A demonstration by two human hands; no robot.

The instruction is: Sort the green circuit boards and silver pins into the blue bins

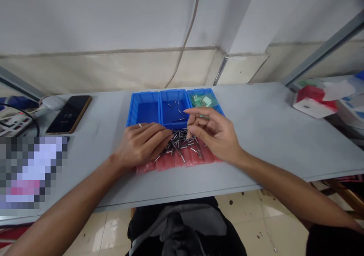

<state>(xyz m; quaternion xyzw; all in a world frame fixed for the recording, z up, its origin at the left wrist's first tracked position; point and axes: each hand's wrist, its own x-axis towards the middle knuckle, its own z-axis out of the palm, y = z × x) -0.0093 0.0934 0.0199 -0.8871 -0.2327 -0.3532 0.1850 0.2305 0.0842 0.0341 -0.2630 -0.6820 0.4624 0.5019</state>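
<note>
A loose pile of thin steel pins with dark shanks (179, 144) lies on a row of red plastic sleeves (176, 161) at the front of the bins. My left hand (142, 144), with a ring on one finger, rests palm down with its fingertips against the pile's left side. Whether those fingers pinch any pins is hidden. My right hand (212, 133) hovers above the pile's right side, fingers curled and apart, with nothing visible in them. Behind stand several joined blue plastic bins: the left one (143, 108) shows no contents, the middle one (173, 108) holds a few pins, and the right one (203, 99) holds green packets.
The grey table (256, 127) carries a smartphone (69, 114) and a power strip with cables (14, 123) at left. A pixelated patch (31, 172) covers the front left. A red and white box (314, 102) sits beyond the right edge, with a wall behind.
</note>
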